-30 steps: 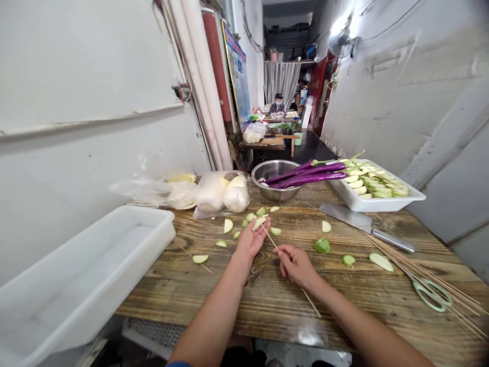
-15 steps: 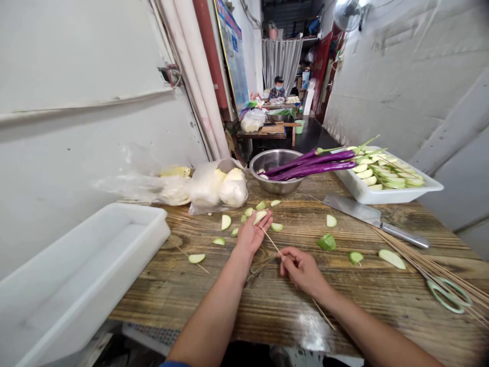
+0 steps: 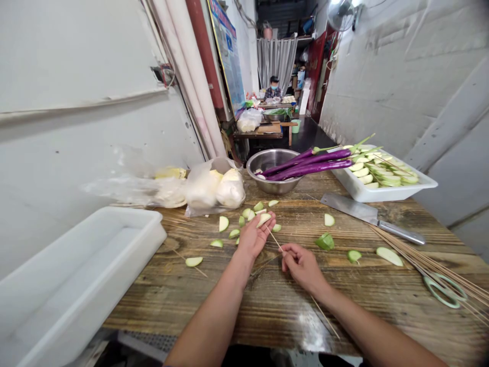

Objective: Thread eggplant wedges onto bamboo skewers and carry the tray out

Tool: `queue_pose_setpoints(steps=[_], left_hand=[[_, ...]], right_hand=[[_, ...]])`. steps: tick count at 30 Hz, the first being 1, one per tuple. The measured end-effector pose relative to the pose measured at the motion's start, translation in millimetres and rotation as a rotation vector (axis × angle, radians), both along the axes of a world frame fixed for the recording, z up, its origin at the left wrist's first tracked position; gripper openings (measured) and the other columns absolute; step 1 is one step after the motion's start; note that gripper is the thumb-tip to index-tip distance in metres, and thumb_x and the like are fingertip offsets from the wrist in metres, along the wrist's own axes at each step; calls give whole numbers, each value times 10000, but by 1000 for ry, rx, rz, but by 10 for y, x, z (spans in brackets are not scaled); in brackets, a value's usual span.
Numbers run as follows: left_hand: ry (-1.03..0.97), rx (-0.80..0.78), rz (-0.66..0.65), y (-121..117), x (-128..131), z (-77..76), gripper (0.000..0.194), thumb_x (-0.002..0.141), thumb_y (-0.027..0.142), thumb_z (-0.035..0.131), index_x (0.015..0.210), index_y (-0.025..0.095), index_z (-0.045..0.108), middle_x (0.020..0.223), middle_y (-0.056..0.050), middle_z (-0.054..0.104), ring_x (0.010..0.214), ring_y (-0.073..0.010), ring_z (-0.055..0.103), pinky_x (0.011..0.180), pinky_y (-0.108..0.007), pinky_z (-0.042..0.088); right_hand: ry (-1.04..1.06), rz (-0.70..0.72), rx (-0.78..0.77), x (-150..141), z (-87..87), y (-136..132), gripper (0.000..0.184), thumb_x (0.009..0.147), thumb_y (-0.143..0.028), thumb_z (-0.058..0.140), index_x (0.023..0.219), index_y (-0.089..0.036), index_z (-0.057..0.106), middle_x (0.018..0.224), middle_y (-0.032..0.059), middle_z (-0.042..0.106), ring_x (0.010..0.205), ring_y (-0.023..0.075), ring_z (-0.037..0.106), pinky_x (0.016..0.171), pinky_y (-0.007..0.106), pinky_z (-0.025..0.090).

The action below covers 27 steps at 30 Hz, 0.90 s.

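Note:
My left hand (image 3: 252, 238) is palm up over the table, with a pale, green-skinned vegetable slice (image 3: 263, 219) held at its fingers. A thin bamboo skewer (image 3: 275, 238) is pinched in my right hand (image 3: 301, 265), to the right and nearer to me. Its far tip meets the edge of the slice; whether it has gone in I cannot tell. The skewer's tail shows below my right wrist. Several cut slices (image 3: 223, 223) lie around my left hand, and a green end piece (image 3: 325, 241) rests beyond my right hand.
Purple eggplants (image 3: 311, 168) lie across a steel bowl (image 3: 277, 188). A white tray (image 3: 385, 192) of skewered slices stands at right, a white bin (image 3: 147, 216) at left. A cleaver (image 3: 349, 206), scissors (image 3: 445, 289), loose skewers (image 3: 420, 257) and bagged vegetables (image 3: 214, 188) share the table. A person (image 3: 273, 90) sits far back.
My view has shifted slightly, so the surroundings sit a little further left. Both hands keep nearly the same pose, with the skewer tip still at the slice.

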<state>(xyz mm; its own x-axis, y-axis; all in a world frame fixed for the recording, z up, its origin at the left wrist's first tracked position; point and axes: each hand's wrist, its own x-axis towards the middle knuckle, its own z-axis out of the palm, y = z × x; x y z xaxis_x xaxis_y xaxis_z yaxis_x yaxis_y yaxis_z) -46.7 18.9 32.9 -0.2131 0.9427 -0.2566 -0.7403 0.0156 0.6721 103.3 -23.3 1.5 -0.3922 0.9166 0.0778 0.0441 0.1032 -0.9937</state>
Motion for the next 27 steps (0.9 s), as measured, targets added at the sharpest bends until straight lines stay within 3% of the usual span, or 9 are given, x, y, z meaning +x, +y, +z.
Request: queue_pose_setpoints(steps=[9, 27], left_hand=[[31, 25, -23, -25, 45, 17, 157, 812, 130, 520, 945, 81, 585, 990, -171, 666, 991, -243, 617, 889, -390, 486], [91, 72, -45, -41, 74, 4, 151, 817, 161, 534, 922, 75, 601, 967, -166, 673, 966, -237, 627, 929, -391, 449]], right_hand=[[-32, 10, -11, -10, 7, 26, 368, 835, -446, 418, 870, -149, 633, 381, -63, 469, 358, 84, 417, 435, 199, 345], [-24, -5, -26, -24, 2, 19, 392, 823, -450, 415, 899, -133, 633, 376, -66, 444, 352, 86, 397, 433, 203, 326]])
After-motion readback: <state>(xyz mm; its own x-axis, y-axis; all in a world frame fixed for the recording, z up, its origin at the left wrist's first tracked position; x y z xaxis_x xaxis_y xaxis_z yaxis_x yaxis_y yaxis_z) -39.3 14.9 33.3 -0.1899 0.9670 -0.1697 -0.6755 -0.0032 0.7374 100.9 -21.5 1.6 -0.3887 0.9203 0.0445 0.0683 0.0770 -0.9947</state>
